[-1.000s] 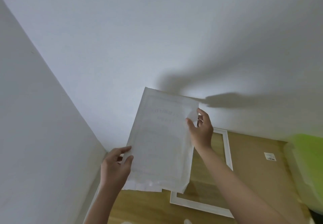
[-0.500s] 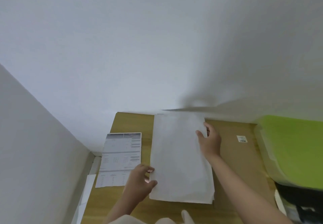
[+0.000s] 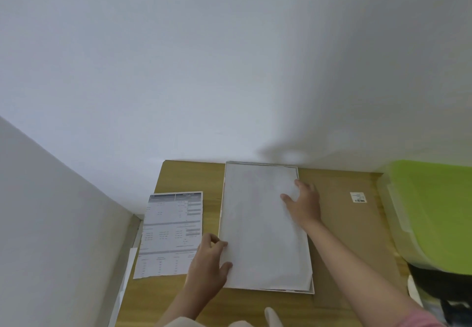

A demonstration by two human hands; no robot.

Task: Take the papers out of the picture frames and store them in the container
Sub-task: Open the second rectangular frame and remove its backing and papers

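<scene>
Now you are laying the blank white sheets (image 3: 258, 224) on the white frame (image 3: 312, 291); your left hand (image 3: 208, 263) pinches their near-left edge and your right hand (image 3: 304, 203) lies spread on their right side. Next, I think, you must carry them to the green container (image 3: 434, 211), right of the frame. I count one printed paper (image 3: 171, 234), left of the frame, and one cardboard backing (image 3: 344, 224), to its right.

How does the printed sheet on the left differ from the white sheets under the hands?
The printed sheet shows dark table print face up; the white sheets show a blank side. The printed sheet lies alone and untouched; the white sheets are held by the left hand at their near left edge and the right hand resting on top. The white sheets look larger. Both lie flat on the wooden table.
</scene>
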